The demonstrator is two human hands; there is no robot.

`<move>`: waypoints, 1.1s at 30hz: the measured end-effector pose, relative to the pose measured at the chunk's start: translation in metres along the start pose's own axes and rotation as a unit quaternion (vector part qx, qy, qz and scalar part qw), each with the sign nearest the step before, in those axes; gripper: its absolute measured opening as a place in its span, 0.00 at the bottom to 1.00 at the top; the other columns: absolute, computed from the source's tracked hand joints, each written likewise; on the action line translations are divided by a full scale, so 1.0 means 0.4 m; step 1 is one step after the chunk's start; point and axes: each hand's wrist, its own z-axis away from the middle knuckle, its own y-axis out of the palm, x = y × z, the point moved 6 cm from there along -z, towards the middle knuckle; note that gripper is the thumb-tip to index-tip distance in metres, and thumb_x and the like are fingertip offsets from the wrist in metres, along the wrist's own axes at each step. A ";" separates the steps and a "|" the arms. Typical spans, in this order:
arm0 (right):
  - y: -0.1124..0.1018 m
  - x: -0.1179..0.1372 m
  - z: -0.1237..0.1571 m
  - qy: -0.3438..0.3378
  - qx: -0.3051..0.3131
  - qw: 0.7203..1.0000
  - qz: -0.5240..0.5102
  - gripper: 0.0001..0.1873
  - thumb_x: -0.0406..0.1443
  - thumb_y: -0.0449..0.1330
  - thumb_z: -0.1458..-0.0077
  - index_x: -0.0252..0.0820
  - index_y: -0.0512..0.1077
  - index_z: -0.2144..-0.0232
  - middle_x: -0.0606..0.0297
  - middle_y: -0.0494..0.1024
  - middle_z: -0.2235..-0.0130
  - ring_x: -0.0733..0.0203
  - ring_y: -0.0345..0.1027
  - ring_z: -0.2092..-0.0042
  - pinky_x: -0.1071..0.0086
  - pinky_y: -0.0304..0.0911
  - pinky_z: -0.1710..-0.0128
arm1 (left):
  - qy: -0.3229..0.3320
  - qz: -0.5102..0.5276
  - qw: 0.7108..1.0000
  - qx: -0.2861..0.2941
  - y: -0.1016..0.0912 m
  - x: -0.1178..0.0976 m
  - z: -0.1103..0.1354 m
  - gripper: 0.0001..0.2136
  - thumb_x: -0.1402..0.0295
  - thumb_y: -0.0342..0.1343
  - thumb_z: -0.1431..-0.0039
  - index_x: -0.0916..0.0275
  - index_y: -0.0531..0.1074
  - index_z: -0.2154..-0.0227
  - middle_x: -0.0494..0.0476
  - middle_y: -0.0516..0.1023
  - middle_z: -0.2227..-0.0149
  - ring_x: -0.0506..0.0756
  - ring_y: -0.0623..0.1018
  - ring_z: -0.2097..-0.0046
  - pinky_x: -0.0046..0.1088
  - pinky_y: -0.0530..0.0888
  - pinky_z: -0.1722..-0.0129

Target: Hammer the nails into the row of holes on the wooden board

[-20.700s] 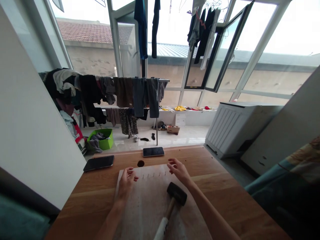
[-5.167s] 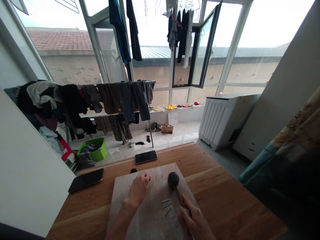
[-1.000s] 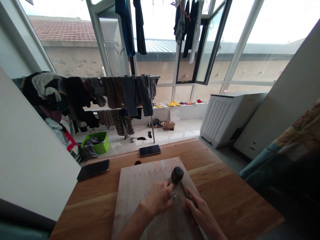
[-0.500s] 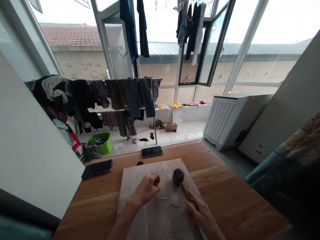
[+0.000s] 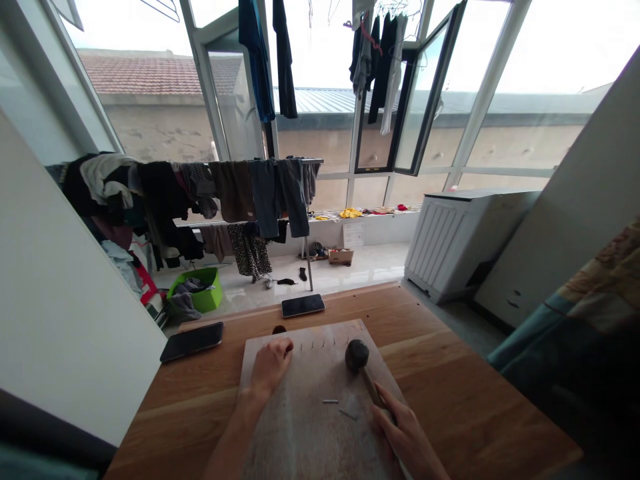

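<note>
A pale wooden board (image 5: 305,433) lies on the table. In a row near its far edge, several thin nails (image 5: 323,343) stand up. My left hand (image 5: 270,365) is closed, its fingers curled over the left end of that row; whatever it may hold is hidden. My right hand (image 5: 399,421) grips the wooden handle of a mallet (image 5: 357,356), whose dark head is over the board's right side, close to the nails. Between the hands, a short metal pin (image 5: 330,401) lies flat, and a second thin piece (image 5: 348,414) rests beside it.
Two dark phones lie on the wooden table (image 5: 450,373): one phone (image 5: 303,305) beyond the board, the other phone (image 5: 192,342) at the left edge. A small dark round object (image 5: 279,329) touches the board's far side. Past the table stands a clothes rack (image 5: 315,160) with laundry.
My left hand has moved left and slightly away from me along the row of nails, uncovering the middle ones. My right hand and the mallet have stayed nearly still.
</note>
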 end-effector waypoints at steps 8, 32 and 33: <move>0.034 0.047 0.009 0.001 0.028 1.000 0.003 0.33 0.48 0.53 0.45 0.36 0.70 0.42 0.58 0.82 0.65 0.54 0.77 0.69 0.66 0.72 0.69 | -0.004 0.152 0.986 -0.067 0.028 0.042 -0.003 0.05 0.73 0.54 0.45 0.61 0.75 0.71 0.56 0.78 0.67 0.55 0.78 0.62 0.28 0.70 0.60; 0.296 0.235 -0.079 -0.033 0.158 0.983 -0.083 0.26 0.35 0.51 0.42 0.40 0.66 0.42 0.74 0.67 0.77 0.73 0.58 0.87 0.82 0.55 0.92 | 0.000 0.312 0.945 -0.104 0.041 0.072 0.015 0.04 0.71 0.55 0.50 0.62 0.75 0.74 0.51 0.72 0.72 0.52 0.72 0.71 0.26 0.67 0.70; 0.295 0.235 -0.080 -0.034 0.158 0.984 -0.080 0.26 0.35 0.51 0.42 0.40 0.66 0.42 0.74 0.67 0.77 0.73 0.58 0.87 0.82 0.55 0.92 | 0.001 0.311 0.945 -0.103 0.041 0.072 0.015 0.04 0.72 0.55 0.50 0.61 0.75 0.73 0.51 0.72 0.71 0.52 0.72 0.71 0.26 0.67 0.69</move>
